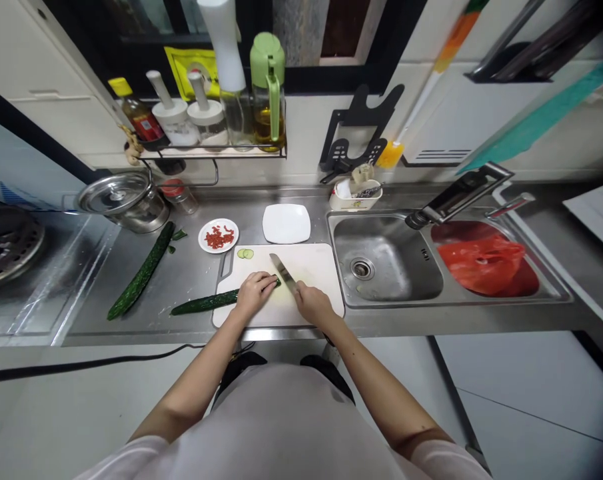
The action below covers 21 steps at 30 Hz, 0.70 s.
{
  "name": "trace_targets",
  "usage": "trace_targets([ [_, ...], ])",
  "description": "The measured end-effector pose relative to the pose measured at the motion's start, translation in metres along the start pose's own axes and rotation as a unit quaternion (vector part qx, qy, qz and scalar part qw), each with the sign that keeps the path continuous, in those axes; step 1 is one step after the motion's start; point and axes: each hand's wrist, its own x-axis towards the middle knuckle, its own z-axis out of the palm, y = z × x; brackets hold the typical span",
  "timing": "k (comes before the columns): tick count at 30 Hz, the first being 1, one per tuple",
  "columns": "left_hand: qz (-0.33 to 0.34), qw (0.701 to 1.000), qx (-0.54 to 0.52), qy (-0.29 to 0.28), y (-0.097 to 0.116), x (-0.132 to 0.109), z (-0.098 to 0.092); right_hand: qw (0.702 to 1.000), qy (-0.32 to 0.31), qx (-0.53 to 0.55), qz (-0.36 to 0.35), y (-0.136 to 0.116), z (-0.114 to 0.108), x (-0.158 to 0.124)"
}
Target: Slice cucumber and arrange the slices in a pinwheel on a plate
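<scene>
My left hand (254, 291) is closed over a long dark green cucumber (204, 304), pressing it onto the white cutting board (326, 267). The cucumber's left end reaches past the board's edge over the steel counter. In my right hand (315, 305) is a kitchen knife (284, 272), its blade slanting up and left beside the cucumber's cut end. Whether the blade touches the cucumber I cannot tell. A few pale cucumber slices (246, 254) lie at the board's upper left. Behind the board stand a white plate (286, 224) and a small dish (226, 227) with chopped red pieces.
A second cucumber (144, 273) lies on the left of the counter, near a lidded steel pot (131, 200). The sink (386, 267) with its faucet (456, 197) is to the right, holding a red plastic bag (481, 263). Above, a rack (221, 155) carries bottles and jars.
</scene>
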Motion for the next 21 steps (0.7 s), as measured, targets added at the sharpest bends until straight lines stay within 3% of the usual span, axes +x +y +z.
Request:
trace_targets([
  [21, 0.004, 1.000, 0.005, 0.016, 0.003, -0.004, 0.003, 0.999, 0.002, -0.034, -0.019, -0.008, 0.010, 0.004],
])
